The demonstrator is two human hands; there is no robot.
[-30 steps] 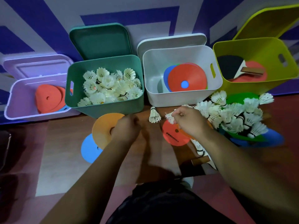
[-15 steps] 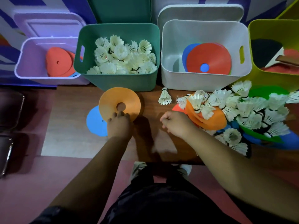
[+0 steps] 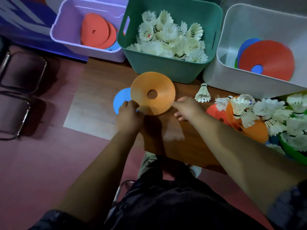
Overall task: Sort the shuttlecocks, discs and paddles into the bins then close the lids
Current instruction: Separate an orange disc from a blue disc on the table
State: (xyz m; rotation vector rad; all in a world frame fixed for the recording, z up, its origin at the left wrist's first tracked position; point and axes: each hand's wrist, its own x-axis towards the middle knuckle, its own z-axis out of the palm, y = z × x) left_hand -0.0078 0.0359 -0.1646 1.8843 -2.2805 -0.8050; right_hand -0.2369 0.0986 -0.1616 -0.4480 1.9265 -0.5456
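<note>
Orange disc (image 3: 159, 83): has a centre hole and sits on the left part of the desk (image 3: 174, 135), just in front of the green bin (image 3: 166, 70). Both hands are at its near rim.
Left hand (image 3: 128, 115): fingers are curled over the disc's near-left rim and grip it.
Right hand (image 3: 188, 107): fingers reach out fairly straight and the tips touch the disc's near-right rim. Whether they pinch it cannot be told.
Blue disc (image 3: 120, 99): lies flat on the desk, partly under the orange disc's left side and the left hand.
Green bin: stands at the back edge of the desk, lid off its mouth. It is filled with white shuttlecocks (image 3: 171, 40).
Lilac bin (image 3: 66, 25): stands at the back-left corner, touching the green bin. It holds stacked red discs (image 3: 96, 33).
White bin (image 3: 249, 83): stands at the back edge, right of the green bin. It holds a red disc (image 3: 269, 58) lying over a blue one.
Single shuttlecock (image 3: 203, 93): stands on its feathers, cork up, in front of the gap between the green and white bins. It is apart from the right hand.
Unsorted pile (image 3: 265, 113): occupies the right part of the desk. Shuttlecocks are heaped over red, orange, blue and green discs.
Chair frames (image 3: 18, 97): dark, on the floor well left of the desk.
</note>
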